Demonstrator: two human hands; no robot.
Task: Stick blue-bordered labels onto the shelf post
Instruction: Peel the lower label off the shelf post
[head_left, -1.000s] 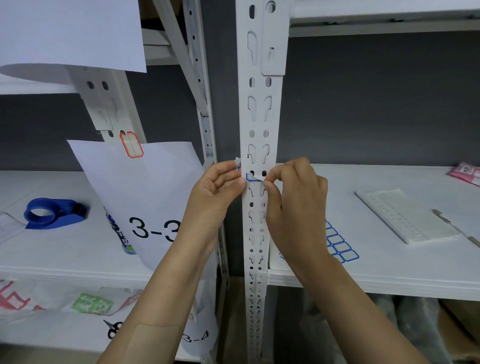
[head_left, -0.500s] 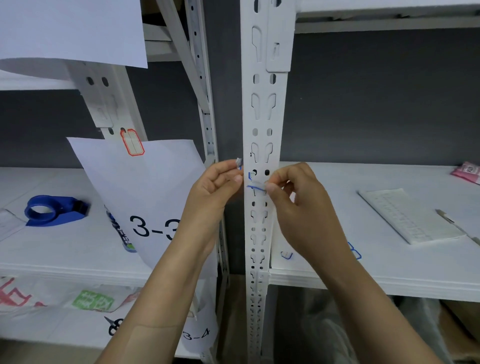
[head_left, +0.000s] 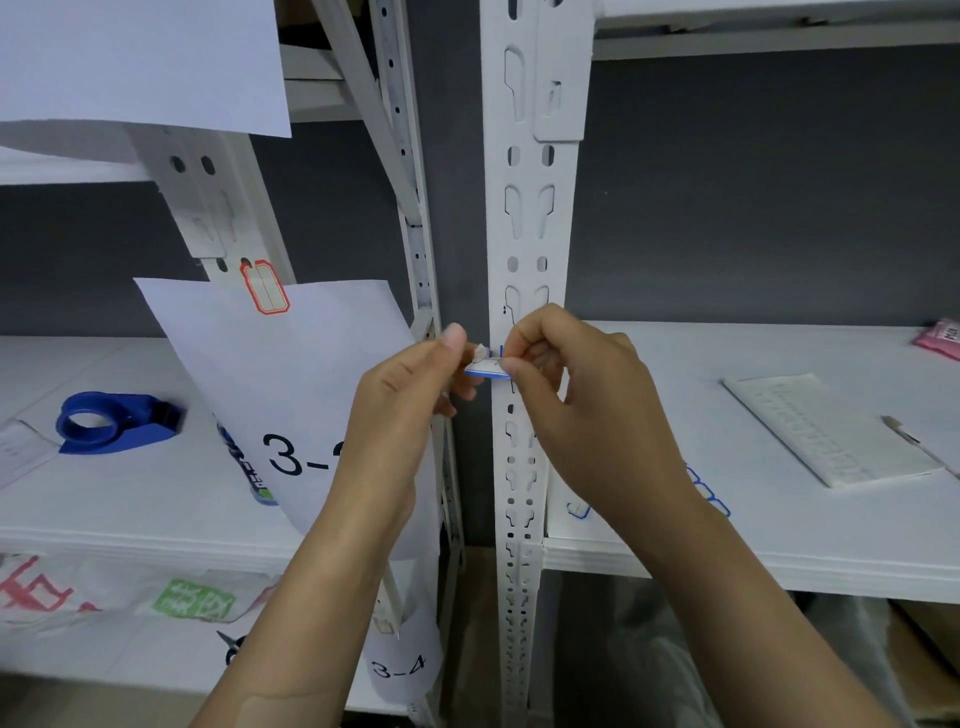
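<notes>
You can read "3-" on the hanging sheet (head_left: 244, 379), its last digit hidden, and "3-4" on the lower sheet (head_left: 410, 642).

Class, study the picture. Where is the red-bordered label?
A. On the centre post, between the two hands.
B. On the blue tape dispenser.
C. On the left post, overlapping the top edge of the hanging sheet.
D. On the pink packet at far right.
C: the red-bordered label sits low on the left post and laps over the top edge of the sheet marked 3-.
</notes>
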